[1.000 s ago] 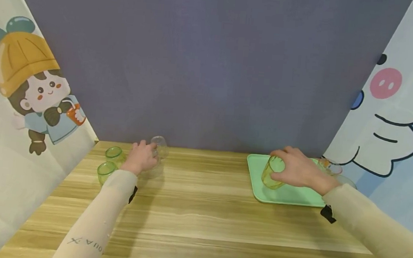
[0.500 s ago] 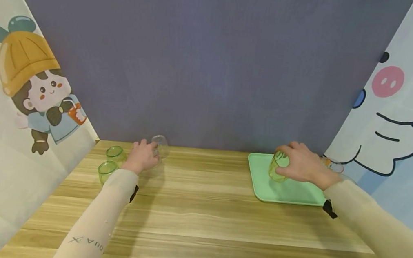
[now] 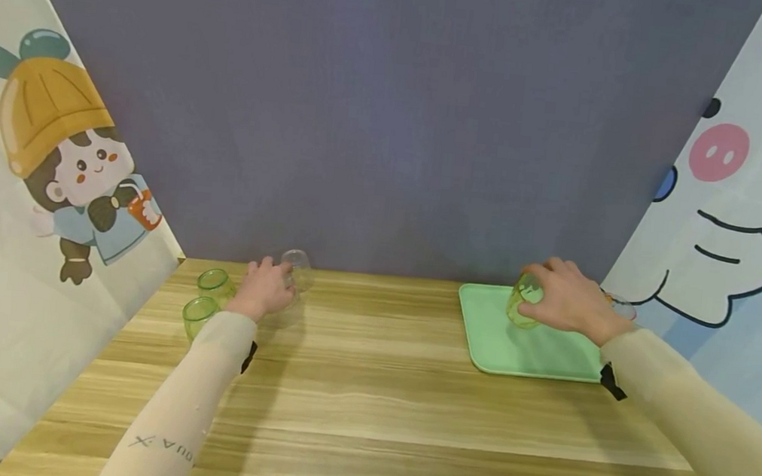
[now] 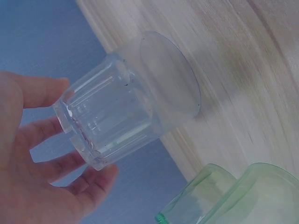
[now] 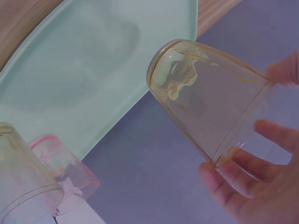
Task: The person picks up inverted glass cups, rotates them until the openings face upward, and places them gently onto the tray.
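At the back left of the table, my left hand (image 3: 264, 288) grips a clear drinking glass (image 4: 112, 107) by its thick base, fingers and thumb spread around it. The glass is upside down, its wide rim at the tabletop. My right hand (image 3: 569, 303) holds a yellow drinking glass (image 5: 205, 98) near its rim, thumb on one side and fingers on the other. That glass points base down, close over the pale green tray (image 3: 533, 365). Two green glasses, a farther one (image 3: 215, 282) and a nearer one (image 3: 199, 314), stand upside down left of my left hand.
A pink glass (image 5: 79, 182) and another yellowish glass (image 5: 28, 172) stand upright at the tray's right side, mostly hidden by my right hand in the head view. A grey-blue panel (image 3: 388, 155) rises behind the wooden table (image 3: 368, 388); printed sheets hang at both sides.
My right hand has moved a little right and farther back over the tray with the yellow glass. The left hand keeps its hold on the clear glass, without visible movement.
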Motion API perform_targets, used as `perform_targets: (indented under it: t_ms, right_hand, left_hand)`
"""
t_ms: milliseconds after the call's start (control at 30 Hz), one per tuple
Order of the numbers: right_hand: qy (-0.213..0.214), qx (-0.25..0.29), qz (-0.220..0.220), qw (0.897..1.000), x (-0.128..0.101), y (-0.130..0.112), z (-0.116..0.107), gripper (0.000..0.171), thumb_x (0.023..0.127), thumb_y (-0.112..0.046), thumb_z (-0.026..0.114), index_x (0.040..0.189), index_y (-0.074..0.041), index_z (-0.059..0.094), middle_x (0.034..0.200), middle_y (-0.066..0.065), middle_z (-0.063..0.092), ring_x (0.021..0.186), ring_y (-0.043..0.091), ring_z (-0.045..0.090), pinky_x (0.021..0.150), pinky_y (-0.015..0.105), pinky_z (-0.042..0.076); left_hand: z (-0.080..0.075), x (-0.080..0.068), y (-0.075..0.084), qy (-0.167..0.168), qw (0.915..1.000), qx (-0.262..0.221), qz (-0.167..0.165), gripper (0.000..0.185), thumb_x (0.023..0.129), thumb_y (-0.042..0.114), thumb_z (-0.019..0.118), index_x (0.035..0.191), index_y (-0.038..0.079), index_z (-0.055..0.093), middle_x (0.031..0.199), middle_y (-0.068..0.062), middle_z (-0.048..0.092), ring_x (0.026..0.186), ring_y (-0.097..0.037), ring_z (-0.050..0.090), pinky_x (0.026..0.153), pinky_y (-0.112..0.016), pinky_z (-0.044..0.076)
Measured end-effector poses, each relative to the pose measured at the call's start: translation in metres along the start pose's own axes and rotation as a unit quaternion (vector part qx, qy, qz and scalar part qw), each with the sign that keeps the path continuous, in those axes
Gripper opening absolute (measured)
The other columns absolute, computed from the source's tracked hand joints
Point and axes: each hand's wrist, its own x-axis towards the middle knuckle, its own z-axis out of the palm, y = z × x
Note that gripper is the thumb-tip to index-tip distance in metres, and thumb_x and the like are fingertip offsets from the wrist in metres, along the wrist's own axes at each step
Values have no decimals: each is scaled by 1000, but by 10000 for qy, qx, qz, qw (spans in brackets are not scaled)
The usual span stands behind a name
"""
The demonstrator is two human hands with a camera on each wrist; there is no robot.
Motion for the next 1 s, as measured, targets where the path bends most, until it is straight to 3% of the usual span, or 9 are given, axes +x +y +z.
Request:
perform_targets:
  t_ms: [500,700,1000]
  right_hand:
    - [31,78,87,9999,33,46,8,71,88,-42,68,144,-2,51,132,30,47,117,49,44,76,66,48]
    - [57,109,102,9999,33,52,8,70,89,-43,69,143,-2,51,130,30,47,114,48,44,73,64,48]
    - [-41,-14,140,9999,36,64,10,72,90,-44,68,143,3,49,130,34,45,116,53,42,78,70,47]
  left_hand:
    - [4,14,10,77,9997,-20,-232,53,103,28,55,150,3,47,144,-33,42,124,-53,40,99,-63,40]
    - [2,13,9,69,9996,-36,-260,53,103,27,55,150,3,47,144,-34,41,123,-54,40,96,-64,42]
    - [3,13,10,74,9998,71,-149,53,103,27,54,149,2,47,142,-33,44,123,-52,41,99,-62,39]
